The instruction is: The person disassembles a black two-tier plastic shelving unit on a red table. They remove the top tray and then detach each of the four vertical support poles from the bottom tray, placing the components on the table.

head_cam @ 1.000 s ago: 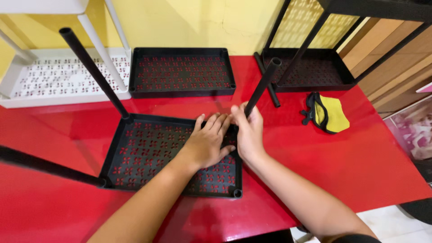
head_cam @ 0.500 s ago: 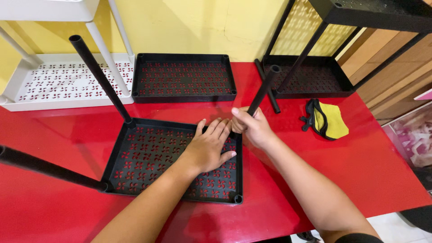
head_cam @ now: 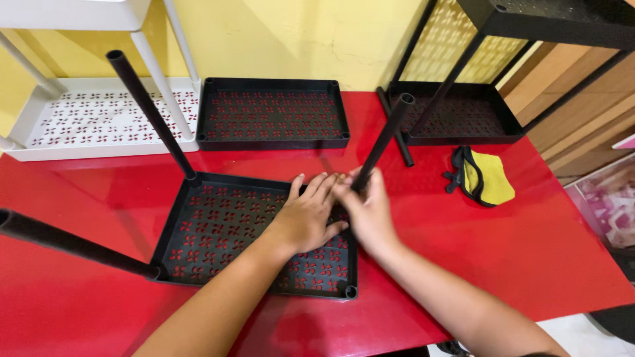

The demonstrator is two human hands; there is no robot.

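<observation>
A black perforated shelf tray (head_cam: pixel 211 231) lies on the red table (head_cam: pixel 516 244). Two black tubes stand in its left corners: one at the far left corner (head_cam: pixel 149 109), one at the near left corner (head_cam: pixel 66 241). My left hand (head_cam: pixel 305 215) presses flat on the tray near its far right corner, fingers spread. My right hand (head_cam: pixel 368 208) grips the base of a third black tube (head_cam: pixel 385 140) at that far right corner; the tube leans up and to the right.
A second black tray (head_cam: pixel 271 112) lies at the back middle, a white shelf unit (head_cam: pixel 99 116) at back left, a black shelf unit (head_cam: pixel 463 112) at back right. A loose black tube (head_cam: pixel 395 132) and a yellow-and-black pouch (head_cam: pixel 486 175) lie to the right.
My right hand slid down the tube toward the tray corner. The left hand stayed pressed on the tray. The view shifted slightly.
</observation>
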